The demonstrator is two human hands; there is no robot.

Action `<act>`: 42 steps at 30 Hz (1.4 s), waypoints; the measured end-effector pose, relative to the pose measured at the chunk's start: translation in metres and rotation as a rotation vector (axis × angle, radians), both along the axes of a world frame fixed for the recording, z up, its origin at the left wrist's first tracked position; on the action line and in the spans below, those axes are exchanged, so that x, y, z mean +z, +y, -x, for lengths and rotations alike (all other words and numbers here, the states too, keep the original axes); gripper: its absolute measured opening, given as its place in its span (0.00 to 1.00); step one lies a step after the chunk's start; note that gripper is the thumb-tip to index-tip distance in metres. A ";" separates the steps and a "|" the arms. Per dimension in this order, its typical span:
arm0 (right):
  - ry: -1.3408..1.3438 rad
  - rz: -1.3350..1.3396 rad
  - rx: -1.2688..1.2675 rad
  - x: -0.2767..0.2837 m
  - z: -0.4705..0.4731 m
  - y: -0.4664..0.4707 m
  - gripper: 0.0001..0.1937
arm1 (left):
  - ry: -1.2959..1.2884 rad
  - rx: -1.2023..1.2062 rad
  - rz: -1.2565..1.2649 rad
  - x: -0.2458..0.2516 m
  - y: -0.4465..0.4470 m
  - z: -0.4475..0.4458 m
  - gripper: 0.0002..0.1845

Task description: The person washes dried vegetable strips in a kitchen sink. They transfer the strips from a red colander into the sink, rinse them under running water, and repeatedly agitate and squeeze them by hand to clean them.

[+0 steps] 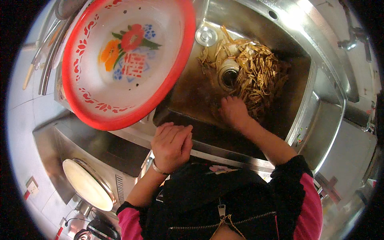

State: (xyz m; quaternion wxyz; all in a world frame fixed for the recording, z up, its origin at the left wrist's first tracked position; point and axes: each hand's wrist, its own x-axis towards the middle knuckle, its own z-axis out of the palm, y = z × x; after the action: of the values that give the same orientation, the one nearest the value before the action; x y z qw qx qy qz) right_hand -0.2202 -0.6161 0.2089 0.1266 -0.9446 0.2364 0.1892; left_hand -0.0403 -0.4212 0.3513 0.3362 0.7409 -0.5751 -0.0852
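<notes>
Under brownish water in a stainless steel sink lies a heap of yellow-brown, shrivelled strips, seemingly soaked dried food. A glass jar rests on its side against the heap. My right hand reaches into the sink just below the jar, fingers curled; whether they grip anything is hidden. Over the sink's near edge is my left hand, wearing a bracelet, its fingers bent and no object visible in it. Ahead of it stands a large white enamel basin with a red rim and painted flowers.
A round metal drain strainer sits in the sink's far left corner. At the right are a narrow steel side trough and a faucet. A round pale lid or board leans at lower left, near a wall socket.
</notes>
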 end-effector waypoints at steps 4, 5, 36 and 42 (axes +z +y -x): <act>0.109 -0.166 0.061 0.027 0.019 0.022 0.13 | 0.013 -0.003 0.015 -0.003 0.000 -0.001 0.11; 0.070 -0.178 0.106 0.034 0.018 0.019 0.12 | 0.015 0.002 0.016 -0.003 0.002 -0.001 0.11; 0.187 0.074 0.074 -0.014 -0.038 -0.102 0.18 | 0.058 -0.034 -0.030 0.001 0.000 -0.005 0.13; 0.278 0.090 0.198 -0.042 -0.050 -0.114 0.15 | 0.072 -0.035 -0.020 0.004 0.000 -0.007 0.13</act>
State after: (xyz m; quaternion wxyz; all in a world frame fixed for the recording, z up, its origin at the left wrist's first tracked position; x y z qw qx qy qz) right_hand -0.1702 -0.7305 0.1665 0.0311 -0.9326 0.1659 0.3189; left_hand -0.0335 -0.4210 0.3550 0.3477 0.7304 -0.5747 -0.1236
